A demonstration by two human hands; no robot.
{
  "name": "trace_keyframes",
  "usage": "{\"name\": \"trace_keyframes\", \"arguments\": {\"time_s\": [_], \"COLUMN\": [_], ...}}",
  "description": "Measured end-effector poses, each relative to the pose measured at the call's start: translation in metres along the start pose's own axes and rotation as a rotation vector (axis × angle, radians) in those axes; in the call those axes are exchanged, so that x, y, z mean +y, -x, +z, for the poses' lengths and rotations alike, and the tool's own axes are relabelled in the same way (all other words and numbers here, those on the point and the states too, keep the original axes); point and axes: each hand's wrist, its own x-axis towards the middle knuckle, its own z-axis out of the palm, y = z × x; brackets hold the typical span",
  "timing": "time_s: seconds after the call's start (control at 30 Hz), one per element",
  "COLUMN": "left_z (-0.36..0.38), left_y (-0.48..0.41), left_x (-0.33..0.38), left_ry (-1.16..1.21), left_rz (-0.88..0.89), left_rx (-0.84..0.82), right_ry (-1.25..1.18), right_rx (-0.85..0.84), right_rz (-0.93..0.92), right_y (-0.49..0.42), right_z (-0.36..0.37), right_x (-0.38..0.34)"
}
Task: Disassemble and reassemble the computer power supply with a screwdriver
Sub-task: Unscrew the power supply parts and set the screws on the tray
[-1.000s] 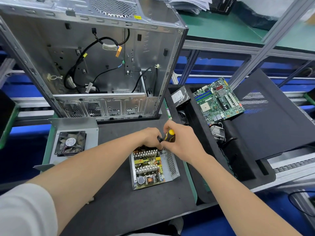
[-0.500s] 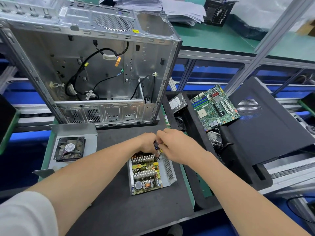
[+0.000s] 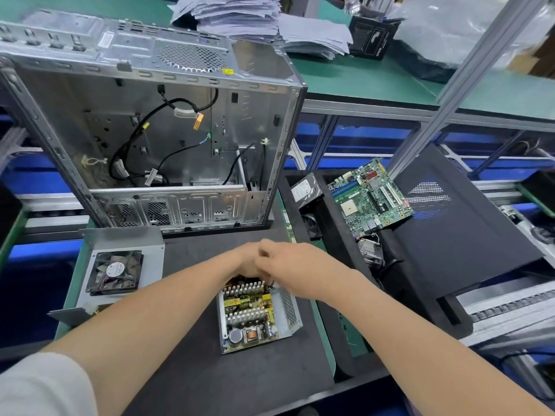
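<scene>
The open power supply (image 3: 255, 316) lies on the black mat (image 3: 195, 379), its circuit board and heat sinks exposed. Both hands meet over its far end. My right hand (image 3: 292, 265) is closed around the screwdriver, of which only a dark tip (image 3: 272, 285) shows at the board's far right corner. My left hand (image 3: 244, 262) is curled against the right one at the unit's far edge, and its fingers are hidden. The power supply's removed cover with the black fan (image 3: 118, 273) lies to the left.
An empty computer case (image 3: 150, 130) with loose cables stands behind the mat. A black tray on the right holds a motherboard (image 3: 369, 196), a hard drive (image 3: 304, 187) and a heat sink. A black side panel (image 3: 456, 223) leans further right. Paper stacks (image 3: 240, 16) lie on the far bench.
The screwdriver's yellow and black handle, visible a second ago, is now covered by my right hand. Both hands have drawn closer together over the unit's far end.
</scene>
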Motion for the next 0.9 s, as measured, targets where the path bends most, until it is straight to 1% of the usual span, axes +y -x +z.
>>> {"name": "trace_keyframes", "arguments": {"time_s": [0.03, 0.1, 0.23, 0.37, 0.47, 0.53, 0.63, 0.7, 0.73, 0.8, 0.87, 0.9], "left_z": [-0.001, -0.002, 0.0, 0.002, 0.002, 0.003, 0.002, 0.002, 0.003, 0.004, 0.004, 0.004], "left_y": [0.001, 0.0, -0.001, -0.002, -0.004, -0.004, -0.004, -0.004, -0.005, -0.005, -0.003, -0.002], "left_x": [0.001, 0.002, 0.0, 0.002, 0.0, -0.001, -0.001, -0.001, -0.002, -0.003, -0.002, -0.001], "left_ry": [0.008, 0.022, 0.043, 0.001, -0.02, -0.02, -0.039, -0.024, -0.016, 0.003, 0.029, 0.041], "left_rz": [-0.006, -0.02, -0.019, -0.082, -0.064, -0.041, -0.053, -0.062, -0.06, -0.054, -0.061, -0.063], "left_rx": [-0.002, -0.011, 0.012, 0.011, 0.001, 0.017, 0.035, 0.031, 0.028, 0.03, 0.036, 0.032], "right_ry": [0.043, 0.046, -0.083, -0.192, -0.262, -0.286, -0.346, -0.328, -0.3, -0.262, -0.222, -0.158], "right_rx": [-0.033, -0.066, -0.04, 0.07, 0.135, 0.141, 0.134, 0.123, 0.114, 0.084, 0.036, 0.01], "right_rz": [-0.036, -0.07, -0.031, 0.131, 0.244, 0.35, 0.532, 0.571, 0.552, 0.453, 0.279, 0.167], "right_y": [0.0, 0.001, 0.002, -0.004, -0.01, -0.014, -0.018, -0.018, -0.017, -0.013, -0.006, -0.004], "right_z": [0.0, 0.002, 0.01, 0.013, 0.013, 0.013, 0.013, 0.012, 0.012, 0.009, 0.004, 0.002], "right_x": [0.001, 0.003, 0.002, -0.003, -0.007, -0.013, -0.016, -0.016, -0.015, -0.012, -0.007, -0.003]}}
